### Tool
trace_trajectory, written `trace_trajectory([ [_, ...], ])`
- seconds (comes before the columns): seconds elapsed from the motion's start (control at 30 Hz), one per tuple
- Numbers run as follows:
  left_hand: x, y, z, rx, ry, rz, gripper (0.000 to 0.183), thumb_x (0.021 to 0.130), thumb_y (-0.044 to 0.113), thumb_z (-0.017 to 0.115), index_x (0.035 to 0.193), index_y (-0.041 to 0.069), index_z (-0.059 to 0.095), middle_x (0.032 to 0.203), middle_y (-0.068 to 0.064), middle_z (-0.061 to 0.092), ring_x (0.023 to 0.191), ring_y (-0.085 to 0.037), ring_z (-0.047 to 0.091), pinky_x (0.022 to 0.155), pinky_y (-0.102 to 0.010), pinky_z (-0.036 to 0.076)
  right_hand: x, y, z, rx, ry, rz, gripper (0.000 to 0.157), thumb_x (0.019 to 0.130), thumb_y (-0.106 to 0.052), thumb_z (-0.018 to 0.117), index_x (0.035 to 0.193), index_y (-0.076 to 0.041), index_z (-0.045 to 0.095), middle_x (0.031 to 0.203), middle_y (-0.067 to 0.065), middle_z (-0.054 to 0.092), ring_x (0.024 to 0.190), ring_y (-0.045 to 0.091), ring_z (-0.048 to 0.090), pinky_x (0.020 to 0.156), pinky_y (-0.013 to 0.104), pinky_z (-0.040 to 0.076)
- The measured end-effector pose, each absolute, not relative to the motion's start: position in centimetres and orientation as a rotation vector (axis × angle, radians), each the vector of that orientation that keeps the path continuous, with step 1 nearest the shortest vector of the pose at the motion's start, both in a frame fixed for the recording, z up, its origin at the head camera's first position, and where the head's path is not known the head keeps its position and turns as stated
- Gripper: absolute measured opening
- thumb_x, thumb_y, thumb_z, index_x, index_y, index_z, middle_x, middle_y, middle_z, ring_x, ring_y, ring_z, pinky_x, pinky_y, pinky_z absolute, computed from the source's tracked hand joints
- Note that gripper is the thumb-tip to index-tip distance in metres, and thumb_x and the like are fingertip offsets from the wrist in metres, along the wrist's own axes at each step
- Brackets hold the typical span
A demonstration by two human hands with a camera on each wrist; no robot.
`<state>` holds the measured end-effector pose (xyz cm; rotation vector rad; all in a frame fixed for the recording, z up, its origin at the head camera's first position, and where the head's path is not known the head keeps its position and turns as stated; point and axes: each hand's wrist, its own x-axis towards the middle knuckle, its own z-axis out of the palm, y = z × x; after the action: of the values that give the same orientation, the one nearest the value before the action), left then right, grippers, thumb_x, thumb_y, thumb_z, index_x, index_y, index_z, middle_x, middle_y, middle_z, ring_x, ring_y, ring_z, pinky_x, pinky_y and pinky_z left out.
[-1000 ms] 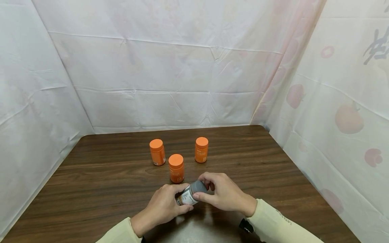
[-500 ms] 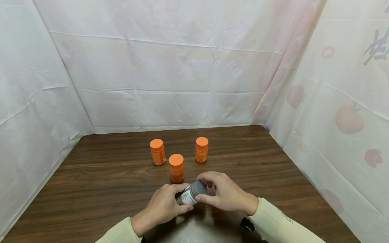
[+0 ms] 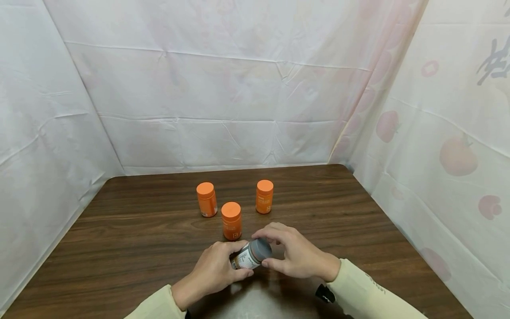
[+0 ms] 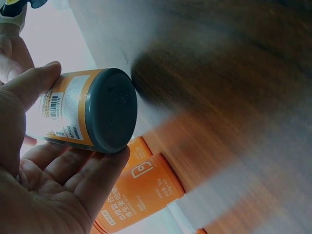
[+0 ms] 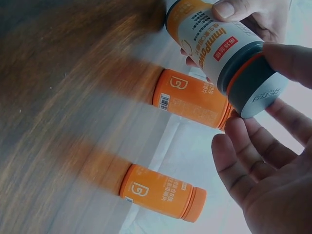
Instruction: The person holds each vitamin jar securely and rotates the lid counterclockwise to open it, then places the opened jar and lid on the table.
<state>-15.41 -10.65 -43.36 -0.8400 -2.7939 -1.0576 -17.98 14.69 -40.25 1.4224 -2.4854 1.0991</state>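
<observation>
A pill bottle with a white and orange label, dark grey base and grey cap lies tilted in the air near the table's front. My left hand grips its body, thumb on one side and fingers under the other. At the cap end is my right hand, with thumb and fingertips around the cap's rim. A thin orange ring shows between cap and bottle in the right wrist view. The dark base faces the left wrist camera.
Just beyond the hands stands an orange bottle. Farther back are two more, a left orange bottle and a right orange bottle. All are upright on the dark wooden table, with white curtains around it.
The right hand's thumb and fingers have spread and slid toward the outer rim of the cap, showing more of it. The left hand and bottle hold still.
</observation>
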Motion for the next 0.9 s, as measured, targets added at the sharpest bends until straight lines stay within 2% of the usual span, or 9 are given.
trace_trajectory([
  [0.17,-15.31,-10.74,-43.40,-0.831,-2.794,-1.058,0.043,0.078,0.034,0.091,0.116,0.036,0.071,0.088,0.020,0.066,0.073,-0.001,0.059,0.063,-0.025,0.048,-17.97,14.57,-40.07,1.486,-2.453,1.109,0.062,0.081,0.000,0.083,0.136,-0.018,0.061,0.129,-0.004,0.059,0.111,0.014,0.059,0.087,0.035,0.057],
  [0.33,-15.30,-10.77,-43.44,-0.829,-2.794,-1.055,0.044,0.078,0.035,0.091,0.117,0.036,0.071,0.088,0.020,0.066,0.072,-0.001,0.059,0.062,-0.025,0.047,-17.94,14.47,-40.06,1.499,-2.429,1.097,0.070,0.077,0.002,0.085,0.138,-0.020,0.059,0.130,-0.002,0.059,0.113,0.014,0.058,0.092,0.033,0.054],
  [0.47,-15.31,-10.75,-43.46,-0.825,-2.800,-1.049,0.040,0.078,0.036,0.090,0.113,0.037,0.070,0.086,0.020,0.065,0.071,-0.001,0.058,0.062,-0.025,0.047,-17.87,14.43,-40.22,1.455,-2.444,1.115,0.071,0.079,-0.009,0.089,0.141,-0.024,0.056,0.130,-0.003,0.059,0.113,0.012,0.059,0.092,0.033,0.054],
  [0.57,-15.37,-10.71,-43.40,-0.824,-2.800,-1.056,0.038,0.079,0.036,0.090,0.111,0.038,0.070,0.084,0.019,0.064,0.070,-0.001,0.058,0.061,-0.025,0.047,-17.82,14.40,-40.35,1.394,-2.469,1.137,0.066,0.083,-0.023,0.088,0.140,-0.025,0.056,0.127,-0.007,0.060,0.111,0.009,0.061,0.092,0.035,0.055],
  [0.77,-15.50,-10.71,-43.24,-0.825,-2.802,-1.069,0.039,0.078,0.036,0.091,0.112,0.037,0.071,0.084,0.020,0.064,0.070,-0.001,0.058,0.061,-0.025,0.047,-17.61,14.34,-40.53,1.229,-2.537,1.100,0.053,0.088,-0.046,0.081,0.132,-0.024,0.062,0.111,-0.013,0.062,0.093,0.012,0.061,0.077,0.032,0.054],
  [0.9,-15.48,-10.76,-43.28,-0.821,-2.809,-1.065,0.041,0.078,0.036,0.091,0.114,0.036,0.071,0.085,0.020,0.064,0.070,0.000,0.058,0.062,-0.025,0.047,-17.53,14.14,-40.59,1.117,-2.596,1.068,0.050,0.088,-0.053,0.077,0.123,-0.019,0.066,0.097,-0.012,0.062,0.082,0.017,0.060,0.068,0.029,0.051],
])
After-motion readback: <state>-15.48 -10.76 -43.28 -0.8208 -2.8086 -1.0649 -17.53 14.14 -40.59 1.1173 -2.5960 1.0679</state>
